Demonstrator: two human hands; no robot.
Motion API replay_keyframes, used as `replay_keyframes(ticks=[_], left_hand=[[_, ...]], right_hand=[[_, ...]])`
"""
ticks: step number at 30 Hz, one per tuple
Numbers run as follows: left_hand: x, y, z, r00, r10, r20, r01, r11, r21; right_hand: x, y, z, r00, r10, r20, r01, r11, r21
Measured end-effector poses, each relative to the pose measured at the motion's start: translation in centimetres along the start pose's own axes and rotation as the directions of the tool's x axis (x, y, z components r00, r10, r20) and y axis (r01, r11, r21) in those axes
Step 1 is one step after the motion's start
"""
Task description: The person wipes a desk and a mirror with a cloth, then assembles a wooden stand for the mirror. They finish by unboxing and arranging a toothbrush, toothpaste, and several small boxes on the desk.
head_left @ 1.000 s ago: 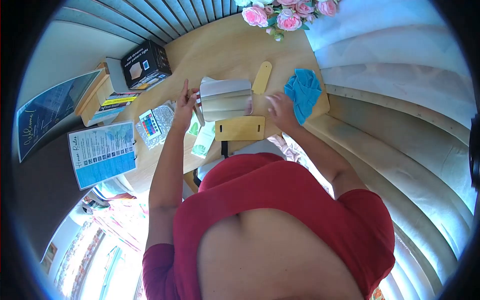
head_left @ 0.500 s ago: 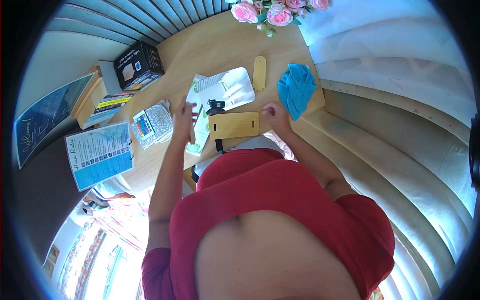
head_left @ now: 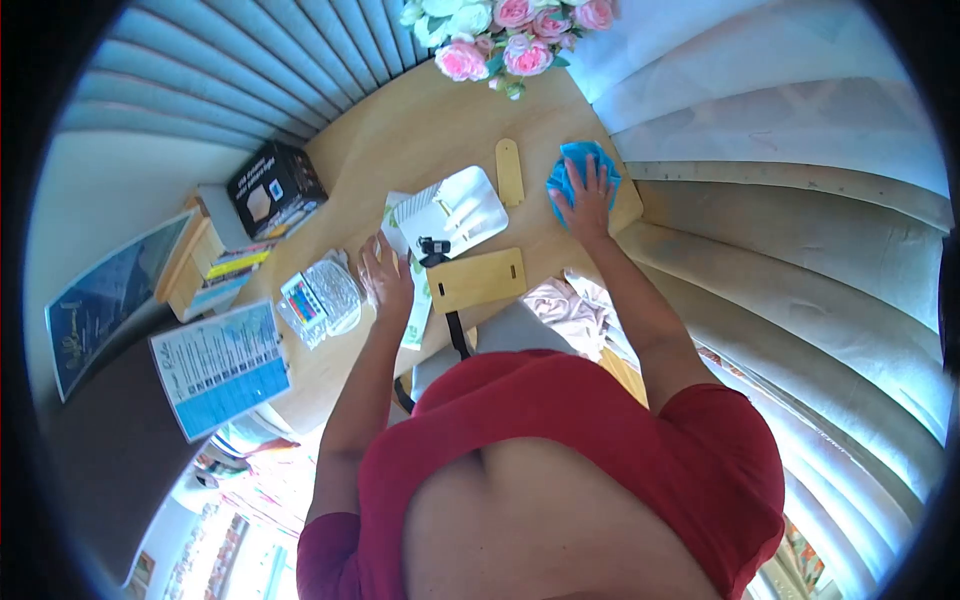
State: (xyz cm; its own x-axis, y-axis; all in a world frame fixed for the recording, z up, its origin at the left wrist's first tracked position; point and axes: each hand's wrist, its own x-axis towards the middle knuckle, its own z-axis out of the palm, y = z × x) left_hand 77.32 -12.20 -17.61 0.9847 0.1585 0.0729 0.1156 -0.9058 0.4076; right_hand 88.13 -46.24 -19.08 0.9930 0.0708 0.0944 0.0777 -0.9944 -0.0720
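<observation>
My right hand (head_left: 588, 203) lies with spread fingers on a crumpled blue cloth (head_left: 580, 160) at the right side of the table. My left hand (head_left: 386, 277) rests palm down, fingers apart, between a clear plastic packet (head_left: 336, 290) and a green-and-white sheet (head_left: 418, 310). In the middle, a wooden board with two slots (head_left: 478, 281) lies near the front edge, its black strap hanging down. Behind it are a small black device (head_left: 433, 246) and a shiny white tray (head_left: 470, 205). A narrow wooden piece (head_left: 509, 172) lies between the tray and the cloth.
Pink and white flowers (head_left: 528, 55) stand at the back of the wooden table (head_left: 390, 130). At left are a black box (head_left: 275, 187), books (head_left: 235, 262) and a printed sheet (head_left: 222, 365). Pale fabric (head_left: 570, 312) lies below the front edge.
My right hand has moved from beside the board onto the blue cloth, which is now more bunched. My left hand has lowered onto the table with its fingers spread. The view has shifted.
</observation>
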Motion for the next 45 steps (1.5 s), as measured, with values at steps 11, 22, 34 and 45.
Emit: replay_keyframes(ticks=[11,22,34,45], left_hand=[[28.5,9.4,12.2,0.925,0.329,-0.189,-0.352,0.93,-0.108],[29.5,5.2,14.0,0.931,0.361,-0.061,-0.366,0.913,-0.182],[16.6,-6.3,5.2,0.959,0.285,0.01,-0.28,0.947,-0.159],[15.6,-7.4,4.2,0.984,0.166,0.065,-0.154,0.975,-0.163]], right_hand=[[13.4,0.6,6.0,0.994,-0.063,-0.086,0.074,0.989,0.129],[4.0,3.1,2.1,0.979,-0.192,0.063,0.17,0.952,0.254],[21.2,-8.4,3.7,0.807,-0.587,0.06,0.539,0.776,0.328],[23.5,-5.3,7.5,0.98,-0.035,-0.194,0.085,0.964,0.25]])
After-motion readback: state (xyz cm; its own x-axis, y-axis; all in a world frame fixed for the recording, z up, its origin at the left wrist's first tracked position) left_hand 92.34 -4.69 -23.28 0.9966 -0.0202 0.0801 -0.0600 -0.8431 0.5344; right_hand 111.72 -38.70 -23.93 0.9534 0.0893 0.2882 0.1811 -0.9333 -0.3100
